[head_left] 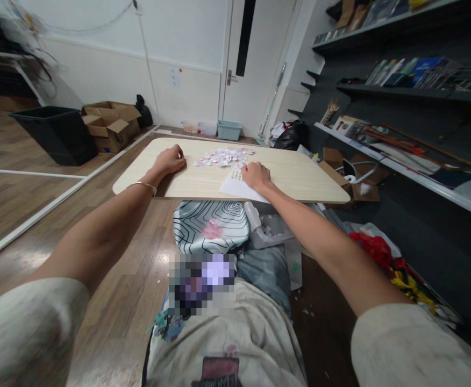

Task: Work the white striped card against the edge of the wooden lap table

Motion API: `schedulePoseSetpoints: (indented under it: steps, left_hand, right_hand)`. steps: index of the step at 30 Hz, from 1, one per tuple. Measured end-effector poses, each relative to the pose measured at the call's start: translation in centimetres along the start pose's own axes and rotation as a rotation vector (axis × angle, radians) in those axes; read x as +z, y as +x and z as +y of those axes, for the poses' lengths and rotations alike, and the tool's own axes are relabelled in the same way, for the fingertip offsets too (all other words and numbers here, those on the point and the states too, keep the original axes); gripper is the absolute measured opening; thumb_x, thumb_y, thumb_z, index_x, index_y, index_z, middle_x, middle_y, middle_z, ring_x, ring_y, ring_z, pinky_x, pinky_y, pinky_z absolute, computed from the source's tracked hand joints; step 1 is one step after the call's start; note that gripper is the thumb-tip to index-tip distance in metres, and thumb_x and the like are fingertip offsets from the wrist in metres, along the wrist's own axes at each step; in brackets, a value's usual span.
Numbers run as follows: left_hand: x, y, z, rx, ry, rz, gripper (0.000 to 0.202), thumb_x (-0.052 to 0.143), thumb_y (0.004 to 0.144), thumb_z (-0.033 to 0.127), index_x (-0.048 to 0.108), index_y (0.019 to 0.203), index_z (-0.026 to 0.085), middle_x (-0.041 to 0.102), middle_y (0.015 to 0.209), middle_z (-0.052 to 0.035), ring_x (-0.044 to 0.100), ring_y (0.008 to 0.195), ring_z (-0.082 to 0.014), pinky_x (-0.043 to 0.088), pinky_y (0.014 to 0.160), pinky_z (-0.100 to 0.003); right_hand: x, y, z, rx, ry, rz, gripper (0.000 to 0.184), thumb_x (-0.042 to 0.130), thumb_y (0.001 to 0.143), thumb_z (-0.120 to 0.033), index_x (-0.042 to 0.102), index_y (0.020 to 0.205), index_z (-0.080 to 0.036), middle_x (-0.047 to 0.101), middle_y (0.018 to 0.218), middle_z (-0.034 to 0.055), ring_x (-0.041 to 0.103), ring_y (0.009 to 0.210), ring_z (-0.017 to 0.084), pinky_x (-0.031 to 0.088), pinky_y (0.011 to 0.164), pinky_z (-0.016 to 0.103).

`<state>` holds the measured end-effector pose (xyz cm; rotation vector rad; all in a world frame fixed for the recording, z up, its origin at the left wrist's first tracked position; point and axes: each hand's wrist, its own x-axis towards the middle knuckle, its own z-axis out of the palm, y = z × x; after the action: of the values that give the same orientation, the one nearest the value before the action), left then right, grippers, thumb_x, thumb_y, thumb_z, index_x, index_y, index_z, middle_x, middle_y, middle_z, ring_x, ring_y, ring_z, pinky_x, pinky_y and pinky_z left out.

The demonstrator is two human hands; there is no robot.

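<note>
On the pale wooden table (295, 174), a loose pile of small white paper pieces (225, 156), some with pink marks, lies toward the far side. My left hand (171, 160) is left of the pile, its fingers curled together over the tabletop; what they hold, if anything, is hidden. A white sheet of paper (235, 187) with a row of slot-like openings lies near the front edge. My right hand (256, 174) is closed at the right side of this sheet, touching it, with its fingertips hidden from view.
Below the table's front edge are a patterned cushion-like cloth (211, 226) and a clear plastic box (273, 231). A blurred-out device (203, 279) lies on my lap. Loaded shelves (413, 91) line the right; a black bin (58, 134) and cardboard boxes (110, 126) stand left.
</note>
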<state>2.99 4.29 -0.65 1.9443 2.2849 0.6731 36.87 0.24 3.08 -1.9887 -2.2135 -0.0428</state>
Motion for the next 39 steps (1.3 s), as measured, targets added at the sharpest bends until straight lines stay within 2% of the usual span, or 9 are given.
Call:
schedulePoseSetpoints:
  steps: [9, 15, 20, 23, 25, 29, 33, 36, 39]
  left_hand:
    - [-0.2, -0.3, 0.1, -0.006, -0.004, -0.009, 0.055, 0.082, 0.086, 0.031, 0.081, 0.140, 0.021, 0.090, 0.142, -0.0249, 0.082, 0.138, -0.0522, 0.064, 0.120, -0.056]
    - [0.0, -0.1, -0.1, -0.002, 0.024, -0.012, 0.058, 0.077, 0.089, 0.029, 0.080, 0.146, 0.019, 0.089, 0.142, -0.0251, 0.081, 0.140, -0.0509, 0.064, 0.120, -0.055]
    - [0.1, -0.2, -0.1, -0.002, 0.010, -0.012, 0.064, 0.076, 0.088, 0.030, 0.079, 0.151, 0.019, 0.089, 0.142, -0.0253, 0.081, 0.140, -0.0526, 0.064, 0.120, -0.057]
    - [0.0, -0.4, 0.1, -0.002, -0.002, -0.011, 0.065, 0.077, 0.088, 0.033, 0.079, 0.152, 0.019, 0.089, 0.141, -0.0249, 0.080, 0.142, -0.0524, 0.063, 0.122, -0.057]
    - [-0.1, -0.5, 0.2, 0.005, -0.003, -0.011, 0.065, 0.077, 0.088, 0.035, 0.079, 0.151, 0.019, 0.088, 0.142, -0.0256, 0.080, 0.142, -0.0520, 0.063, 0.122, -0.056]
    - [-0.1, -0.4, 0.2, 0.009, 0.002, -0.017, 0.065, 0.077, 0.087, 0.036, 0.079, 0.149, 0.019, 0.089, 0.143, -0.0262, 0.079, 0.140, -0.0520, 0.063, 0.121, -0.056]
    - [0.1, -0.1, 0.0, 0.001, -0.022, -0.016, 0.065, 0.081, 0.083, 0.036, 0.080, 0.146, 0.021, 0.089, 0.140, -0.0244, 0.079, 0.140, -0.0532, 0.064, 0.121, -0.058]
    - [0.1, -0.1, -0.1, 0.001, -0.037, -0.017, 0.065, 0.082, 0.082, 0.037, 0.081, 0.145, 0.022, 0.089, 0.141, -0.0240, 0.080, 0.142, -0.0536, 0.064, 0.123, -0.058]
    - [0.0, -0.1, 0.0, 0.003, -0.035, -0.017, 0.063, 0.082, 0.082, 0.037, 0.082, 0.143, 0.022, 0.089, 0.143, -0.0250, 0.080, 0.142, -0.0539, 0.064, 0.124, -0.059]
  right_hand:
    - [-0.8, -1.6, -0.6, -0.017, -0.014, -0.039, 0.060, 0.043, 0.139, -0.036, 0.090, 0.167, -0.015, 0.087, 0.168, 0.0273, 0.082, 0.162, 0.038, 0.060, 0.130, 0.039]
    - [-0.5, -2.1, -0.8, -0.044, -0.013, -0.032, 0.059, 0.044, 0.139, -0.039, 0.091, 0.165, -0.015, 0.088, 0.166, 0.0264, 0.083, 0.160, 0.038, 0.060, 0.129, 0.037]
    - [-0.2, -1.7, 0.3, -0.035, -0.031, -0.019, 0.061, 0.042, 0.139, -0.039, 0.092, 0.165, -0.015, 0.088, 0.165, 0.0267, 0.083, 0.160, 0.039, 0.061, 0.129, 0.038]
    - [-0.5, -1.4, 2.5, 0.030, -0.053, -0.003, 0.060, 0.044, 0.138, -0.036, 0.092, 0.165, -0.012, 0.088, 0.164, 0.0284, 0.083, 0.160, 0.039, 0.061, 0.130, 0.039]
    - [-0.8, -1.3, 5.0, 0.103, -0.068, 0.011, 0.059, 0.046, 0.137, -0.035, 0.091, 0.166, -0.011, 0.088, 0.163, 0.0295, 0.084, 0.159, 0.039, 0.061, 0.130, 0.038]
    - [-1.4, -1.6, 11.8, 0.262, -0.121, 0.055, 0.061, 0.045, 0.138, -0.037, 0.095, 0.158, -0.007, 0.089, 0.158, 0.0329, 0.086, 0.156, 0.040, 0.063, 0.127, 0.038]
    - [-1.7, -2.6, 18.1, 0.362, -0.162, 0.086, 0.065, 0.040, 0.135, -0.032, 0.093, 0.158, -0.002, 0.087, 0.160, 0.0373, 0.086, 0.154, 0.044, 0.066, 0.123, 0.044]
    - [-1.6, -3.2, 20.4, 0.400, -0.163, 0.102, 0.067, 0.037, 0.135, -0.030, 0.093, 0.158, -0.001, 0.087, 0.158, 0.0373, 0.086, 0.153, 0.044, 0.065, 0.122, 0.044]
    - [-1.6, -2.9, 20.5, 0.411, -0.180, 0.075, 0.065, 0.040, 0.135, -0.031, 0.093, 0.160, -0.002, 0.086, 0.162, 0.0372, 0.085, 0.157, 0.044, 0.064, 0.122, 0.042]
